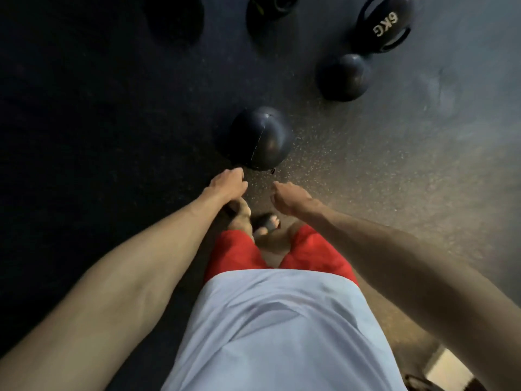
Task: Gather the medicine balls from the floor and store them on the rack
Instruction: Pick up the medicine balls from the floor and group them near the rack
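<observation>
A dark blue medicine ball (260, 138) with a stitched seam lies on the floor straight ahead of my feet. My left hand (228, 183) hangs just below its near left edge, fingers curled, nothing in it. My right hand (290, 198) is a little below and right of the ball, fingers loosely curled, also holding nothing. Farther off at the upper right lie a second plain dark ball (344, 77) and a black ball with handles marked 6KG (384, 22). Two more dark balls (267, 12) sit in shadow at the top edge. No rack is in view.
The floor is dark speckled rubber (352, 170), brighter on the right and nearly black on the left. My sandalled feet (266, 222) stand just behind the nearest ball. A pale box-like object (445, 368) shows at the bottom right corner.
</observation>
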Demonstrator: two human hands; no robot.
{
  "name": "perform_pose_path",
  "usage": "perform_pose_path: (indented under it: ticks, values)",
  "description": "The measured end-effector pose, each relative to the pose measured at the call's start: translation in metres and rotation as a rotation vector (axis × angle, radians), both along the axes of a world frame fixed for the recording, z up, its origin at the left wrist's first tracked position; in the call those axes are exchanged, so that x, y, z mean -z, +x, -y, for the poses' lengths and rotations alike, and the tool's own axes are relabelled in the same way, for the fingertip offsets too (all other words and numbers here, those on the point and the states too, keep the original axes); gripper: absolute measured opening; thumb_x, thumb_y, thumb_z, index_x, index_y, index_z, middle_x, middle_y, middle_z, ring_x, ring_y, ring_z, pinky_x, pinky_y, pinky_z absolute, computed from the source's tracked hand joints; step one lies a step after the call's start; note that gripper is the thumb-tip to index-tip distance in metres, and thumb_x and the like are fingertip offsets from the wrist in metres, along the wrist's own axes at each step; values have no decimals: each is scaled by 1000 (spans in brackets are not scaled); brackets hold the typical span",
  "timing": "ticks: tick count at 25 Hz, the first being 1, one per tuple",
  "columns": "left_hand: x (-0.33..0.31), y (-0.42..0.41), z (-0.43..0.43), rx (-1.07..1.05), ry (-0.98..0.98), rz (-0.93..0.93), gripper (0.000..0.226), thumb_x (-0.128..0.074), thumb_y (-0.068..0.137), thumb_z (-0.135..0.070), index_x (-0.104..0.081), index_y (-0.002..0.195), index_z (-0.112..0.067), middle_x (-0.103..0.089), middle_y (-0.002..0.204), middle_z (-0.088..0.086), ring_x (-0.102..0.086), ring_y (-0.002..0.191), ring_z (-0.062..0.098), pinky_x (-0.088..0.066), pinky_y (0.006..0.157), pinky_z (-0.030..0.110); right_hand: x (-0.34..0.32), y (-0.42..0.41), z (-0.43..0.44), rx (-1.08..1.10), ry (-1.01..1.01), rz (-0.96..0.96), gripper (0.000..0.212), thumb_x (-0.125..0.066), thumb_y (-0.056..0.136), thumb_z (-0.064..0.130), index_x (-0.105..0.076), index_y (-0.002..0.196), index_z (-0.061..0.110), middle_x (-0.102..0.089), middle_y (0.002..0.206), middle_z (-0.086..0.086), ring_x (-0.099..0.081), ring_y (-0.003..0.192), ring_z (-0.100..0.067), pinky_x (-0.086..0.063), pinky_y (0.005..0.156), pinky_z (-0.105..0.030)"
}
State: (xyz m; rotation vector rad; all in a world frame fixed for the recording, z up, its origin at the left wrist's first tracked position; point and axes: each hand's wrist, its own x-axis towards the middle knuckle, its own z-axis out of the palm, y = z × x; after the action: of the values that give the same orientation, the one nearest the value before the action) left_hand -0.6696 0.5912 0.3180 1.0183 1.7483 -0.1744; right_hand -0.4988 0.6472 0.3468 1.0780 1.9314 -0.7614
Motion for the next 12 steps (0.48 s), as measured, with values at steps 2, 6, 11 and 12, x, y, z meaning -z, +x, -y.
perform_pose_path:
  ticks: [2,6,11,12]
  values:
    - [16,4,-16,-81,-7,21,37,-53,99,-31,-57,131,-15,-62,130,14,-60,118,35,-49,96,44,16,-1,-29,-54,-27,11,29,-39,103,19,-54,124,6,-65,124,-24,-62,115,-44,-50,92,-48]
    - [68,24,-42,-231,-67,22,37,-51,98,-30,-57,131,-15,-61,130,14,-57,120,37,-45,102,48,75,3,-88,-174,-47,-22,26,-46,97,19,-55,119,10,-67,116,-18,-65,110,-39,-49,95,-51]
    - [164,59,-90,-490,-134,18,36,-50,101,-30,-55,134,-15,-60,133,14,-54,124,34,-44,101,42,182,11,-169,-300,-103,-27,38,-49,98,17,-49,134,7,-58,125,-24,-55,119,-42,-46,98,-48]
    - [181,67,-99,-537,-126,22,37,-51,101,-29,-54,135,-16,-60,133,13,-56,123,33,-46,101,42,200,12,-183,-340,-114,-24,42,-50,99,19,-45,139,7,-55,128,-25,-51,123,-43,-44,102,-49]
